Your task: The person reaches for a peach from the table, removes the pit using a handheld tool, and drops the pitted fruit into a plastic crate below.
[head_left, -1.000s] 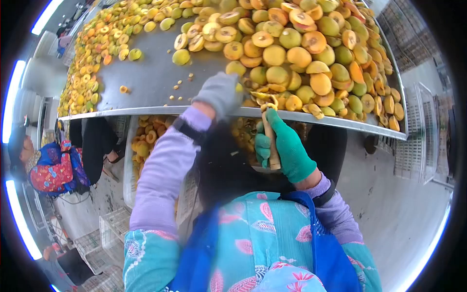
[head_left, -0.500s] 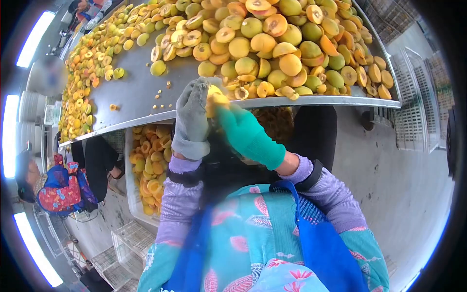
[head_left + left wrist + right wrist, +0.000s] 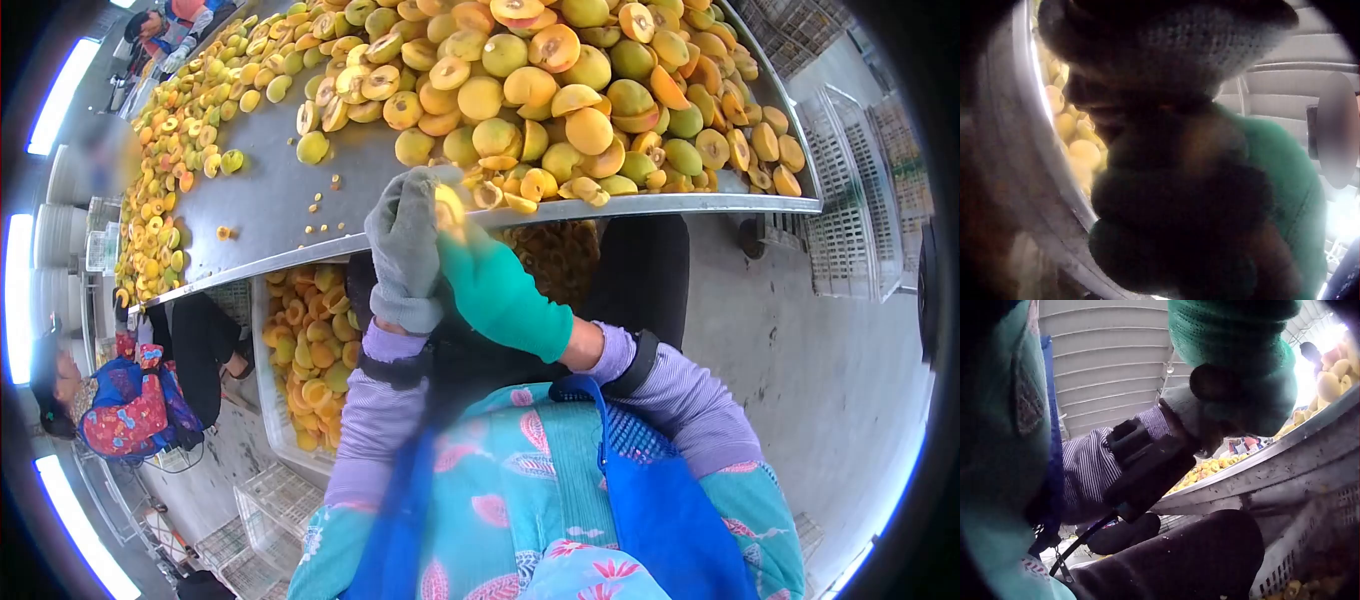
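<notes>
In the head view, my grey-gloved left hand (image 3: 405,240) holds a yellow peach half (image 3: 450,203) at the near edge of the metal table. Fingers of that hand curl round the fruit. My green-gloved right hand (image 3: 505,295) is closed right against the same peach. The round handle end of a wooden-handled tool (image 3: 1213,381) shows in the right glove in the right wrist view; its working end is hidden between the hands. Dark glove fingers fill most of the left wrist view. Just beyond both hands lies a large heap of halved peaches (image 3: 530,90).
The metal table (image 3: 270,190) has a raised rim and a few small scraps on it. Below stands a white crate (image 3: 268,400) of peach halves, with more fruit beneath the rim near my knees. Plastic crates (image 3: 850,200) stand at right. Another person (image 3: 130,395) sits at left.
The left hand has come back from the heap with a peach half and met the right hand. The right hand has turned inward with its tool, moving left to the fruit.
</notes>
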